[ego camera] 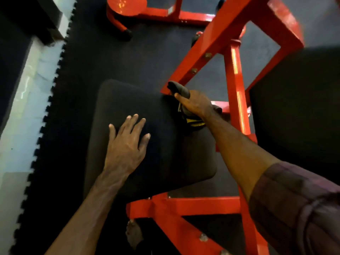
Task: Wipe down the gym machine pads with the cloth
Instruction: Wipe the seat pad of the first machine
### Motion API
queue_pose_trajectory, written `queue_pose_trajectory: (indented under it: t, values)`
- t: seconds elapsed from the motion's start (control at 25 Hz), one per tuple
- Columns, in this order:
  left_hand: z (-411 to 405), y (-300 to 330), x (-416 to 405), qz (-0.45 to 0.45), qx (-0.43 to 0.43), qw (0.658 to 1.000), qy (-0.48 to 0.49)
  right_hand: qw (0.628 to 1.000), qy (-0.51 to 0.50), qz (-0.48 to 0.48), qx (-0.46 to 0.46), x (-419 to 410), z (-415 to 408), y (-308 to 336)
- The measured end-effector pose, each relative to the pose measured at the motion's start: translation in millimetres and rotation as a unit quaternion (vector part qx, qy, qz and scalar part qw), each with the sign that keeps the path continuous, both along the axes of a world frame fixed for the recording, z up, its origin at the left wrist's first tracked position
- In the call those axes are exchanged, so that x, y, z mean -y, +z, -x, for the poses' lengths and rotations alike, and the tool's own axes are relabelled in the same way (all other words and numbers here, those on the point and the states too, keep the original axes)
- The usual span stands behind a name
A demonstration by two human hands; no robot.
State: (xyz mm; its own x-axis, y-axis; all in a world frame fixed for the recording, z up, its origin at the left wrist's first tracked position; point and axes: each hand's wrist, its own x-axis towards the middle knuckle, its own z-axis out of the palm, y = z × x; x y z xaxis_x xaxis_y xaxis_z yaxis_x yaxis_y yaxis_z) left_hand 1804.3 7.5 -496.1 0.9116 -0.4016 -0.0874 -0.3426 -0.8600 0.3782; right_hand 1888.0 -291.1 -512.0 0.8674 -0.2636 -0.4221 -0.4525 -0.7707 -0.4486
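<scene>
The right hand [195, 104] grips a bunched dark cloth [181, 90] at the seat pad's [147, 107] far right corner, against the red frame [204, 57]. The left hand [127, 144] lies spread flat on the pad. Risk: cloth snagging on the frame's bolts, or that corner being skipped.

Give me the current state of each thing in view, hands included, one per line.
Left hand: open, fingers spread, resting flat on the seat pad.
Right hand: gripping the cloth at the seat pad's far right edge.
Cloth: dark, bunched in the right hand, against the pad edge.
Seat pad: black, mounted on the frame.
Red frame: upright, bolted, standing on the floor mat.
</scene>
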Motion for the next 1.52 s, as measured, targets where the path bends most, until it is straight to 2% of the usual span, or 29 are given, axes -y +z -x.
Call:
queue_pose_trajectory:
  t: [0.08,0.16,0.24,0.52,0.68,0.88,1.0,1.16,1.32,1.4,1.44,1.52]
  values:
    - [5.2,4.5,-20.6,0.011,0.001,0.999,0.051,0.996,-0.087,0.027,0.022,11.6,36.5,1.0]
    - [8.8,9.2,-46.4,0.02,-0.031,0.993,0.114,0.984,-0.169,0.004,0.06,12.8,62.7,0.5]
    - [16.2,7.1,-68.1,0.017,-0.054,0.99,0.128,0.972,-0.221,-0.022,0.078,4.9,77.0,-0.3]
    - [10.9,4.3,-116.3,0.069,-0.077,0.992,0.073,0.917,-0.388,0.053,0.076,-42.2,153.2,-8.6]
    - [3.4,3.6,-137.2,0.11,-0.102,0.988,0.024,0.89,-0.432,0.082,0.118,-86.1,205.4,-19.5]
    - [-2.1,-1.7,-152.4,0.119,-0.11,0.986,-0.032,0.802,-0.578,0.046,0.142,-123.6,216.9,-17.3]
    - [1.3,1.7,-150.9,0.138,-0.114,0.983,-0.025,0.821,-0.55,0.061,0.142,-221.2,226.6,-23.7]
    - [5.7,-6.1,-150.9,0.135,-0.118,0.983,-0.037,0.853,-0.497,0.015,0.162,-364.7,225.0,-14.2]
    - [7.6,-7.4,-154.2,0.137,-0.131,0.981,-0.036,0.863,-0.477,-0.053,0.156,-442.4,222.0,-3.6]
    - [8.0,-3.2,-155.9,0.138,-0.142,0.979,-0.043,0.837,-0.5,-0.067,0.21,-425.5,224.8,-10.0]
    - [7.4,-1.6,-156.8,0.143,-0.144,0.978,-0.046,0.806,-0.535,-0.065,0.243,-404.0,222.8,-15.9]
    - [7.5,-2.4,-159.5,0.157,-0.143,0.976,-0.047,0.71,-0.631,-0.075,0.303,-360.3,219.0,-24.2]
